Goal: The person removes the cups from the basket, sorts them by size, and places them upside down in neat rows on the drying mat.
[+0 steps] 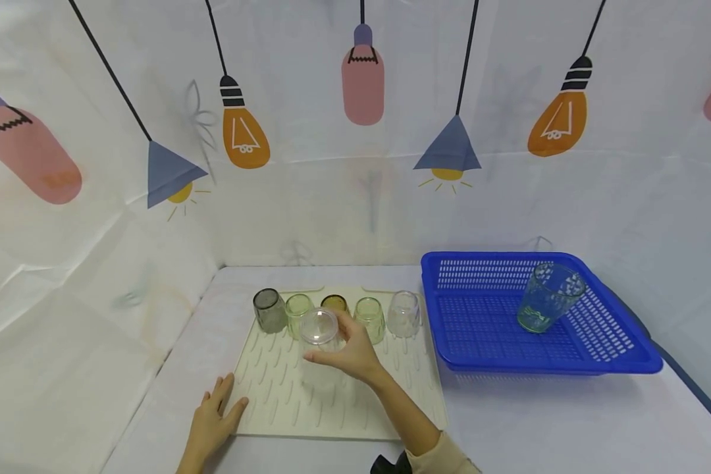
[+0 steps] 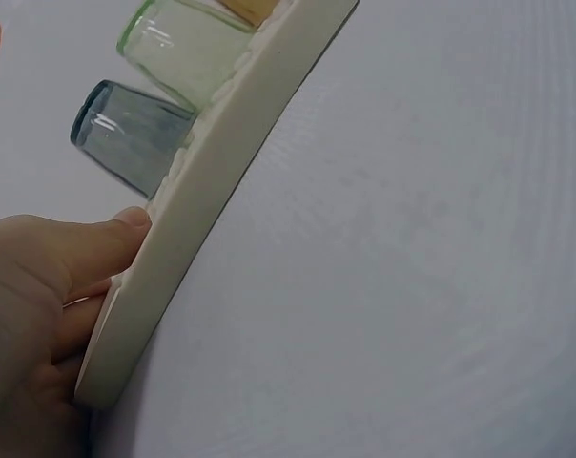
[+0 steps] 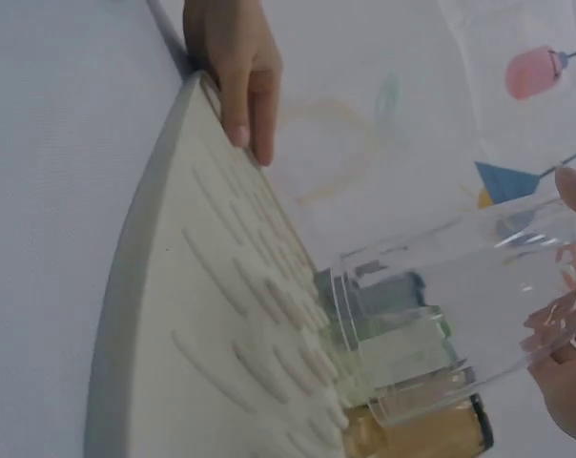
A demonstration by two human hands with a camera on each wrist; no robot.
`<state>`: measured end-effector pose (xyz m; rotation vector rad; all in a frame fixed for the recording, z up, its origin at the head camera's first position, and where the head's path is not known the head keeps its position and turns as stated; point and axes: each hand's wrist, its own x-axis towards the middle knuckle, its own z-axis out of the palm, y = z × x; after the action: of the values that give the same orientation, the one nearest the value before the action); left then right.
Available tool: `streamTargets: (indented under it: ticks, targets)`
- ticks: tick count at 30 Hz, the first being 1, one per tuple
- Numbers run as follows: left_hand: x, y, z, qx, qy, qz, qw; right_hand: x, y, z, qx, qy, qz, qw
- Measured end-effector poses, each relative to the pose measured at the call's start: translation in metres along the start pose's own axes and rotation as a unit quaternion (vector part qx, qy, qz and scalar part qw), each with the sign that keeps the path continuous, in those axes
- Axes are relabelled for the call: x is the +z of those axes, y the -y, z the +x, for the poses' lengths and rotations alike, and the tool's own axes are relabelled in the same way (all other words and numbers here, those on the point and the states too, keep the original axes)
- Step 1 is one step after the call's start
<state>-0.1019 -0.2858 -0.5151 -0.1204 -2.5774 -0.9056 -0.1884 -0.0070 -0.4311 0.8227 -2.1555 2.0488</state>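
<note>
My right hand (image 1: 352, 352) holds a clear glass (image 1: 318, 327) above the cream ridged mat (image 1: 332, 408). In the right wrist view its fingers and thumb grip the upper end, while the lower end points down at the mat. My left hand (image 1: 210, 418) rests at the mat's left front corner, thumb on the edge and fingers along the side. At the mat's back stand a grey glass (image 1: 270, 311), a pale green glass (image 1: 297, 309), an amber glass (image 1: 334, 303), another pale green glass (image 1: 370, 319) and a clear tumbler (image 1: 404, 315). The held glass partly hides the first green one.
A blue plastic basket (image 1: 468, 359) stands to the right of the mat, with a bluish clear glass (image 1: 548, 299) tilted inside. White sheeting (image 1: 308, 210) printed with lamps and bulbs rises behind and at the left. A dark cord (image 1: 696, 395) runs along the right.
</note>
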Motion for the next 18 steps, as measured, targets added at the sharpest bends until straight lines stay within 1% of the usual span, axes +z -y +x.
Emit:
streamTargets:
  ticks: [4, 7, 8, 9, 12, 15, 16, 18]
  targets:
    - [0.0, -0.002, 0.0, -0.002, -0.001, 0.0, 1.0, 0.011, -0.011, -0.001, 0.009, 0.003, -0.013, 0.9999]
    - [0.002, 0.0, -0.001, -0.001, -0.01, -0.007, 0.9999, 0.017, -0.017, -0.002, 0.004, 0.003, -0.017, 0.9998]
    - [0.003, 0.001, -0.001, 0.001, -0.013, -0.01, 0.9999, 0.019, -0.019, -0.002, -0.001, 0.001, -0.019, 0.9998]
    - [0.004, 0.004, -0.002, 0.005, -0.023, -0.012, 0.9996, 0.021, -0.021, -0.001, -0.005, 0.0, -0.019, 0.9998]
    - [0.005, 0.005, -0.002, 0.01, -0.029, -0.016, 0.9994, 0.026, -0.024, 0.001, -0.028, -0.007, -0.023, 0.9993]
    - [0.003, 0.001, 0.0, 0.001, -0.022, -0.011, 0.9997, 0.031, -0.027, 0.003, -0.044, -0.011, -0.032, 0.9985]
    - [0.001, -0.001, 0.001, -0.007, -0.011, -0.009, 0.9999, 0.032, -0.027, 0.004, -0.046, -0.011, -0.037, 0.9982]
    - [0.0, -0.004, 0.002, -0.019, -0.005, -0.004, 0.9998, 0.032, -0.025, 0.005, -0.04, -0.01, -0.048, 0.998]
